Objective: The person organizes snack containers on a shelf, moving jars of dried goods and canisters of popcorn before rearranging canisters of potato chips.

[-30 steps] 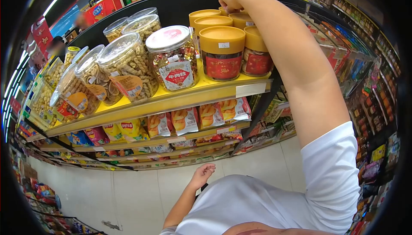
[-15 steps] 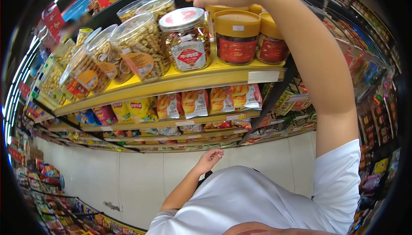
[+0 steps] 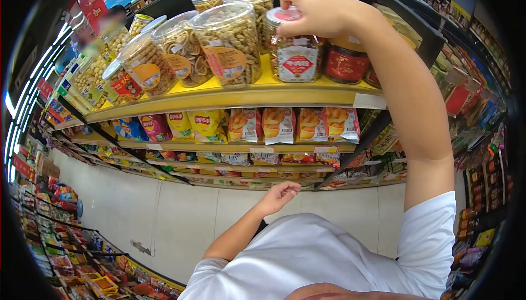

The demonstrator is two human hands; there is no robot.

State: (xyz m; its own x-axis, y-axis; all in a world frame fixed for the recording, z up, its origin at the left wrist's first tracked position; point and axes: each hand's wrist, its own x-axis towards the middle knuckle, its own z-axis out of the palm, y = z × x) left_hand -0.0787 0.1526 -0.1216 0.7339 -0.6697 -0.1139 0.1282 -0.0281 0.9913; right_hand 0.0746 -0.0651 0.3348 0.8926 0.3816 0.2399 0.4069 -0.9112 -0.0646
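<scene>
My right hand [image 3: 307,12] is over the lid of a clear jar [image 3: 297,62] of small wrapped pieces, with a white and red label. Its fingers and thumb curve round the lid, and the jar stands upright on the top yellow shelf [image 3: 219,96]. Just right of it, partly behind my wrist, is a red tub [image 3: 346,64] with a mustard-coloured lid. Left of the jar stands a clear tub of twisted snacks [image 3: 230,45]. My left hand [image 3: 279,197] hangs low in front of my body, fingers loosely bent and apart from the thumb, with nothing visible in it.
More clear tubs of snacks [image 3: 183,48] line the top shelf to the left. Below are yellow chip bags [image 3: 207,126] and white and orange snack bags [image 3: 278,125]. A blurred person [image 3: 112,23] is at the far left. Pale floor tiles [image 3: 186,212] lie below the shelves.
My right hand has come down from above the shelf onto the jar's lid. The view has shifted, so the shelf goods appear farther right. My left hand stays low.
</scene>
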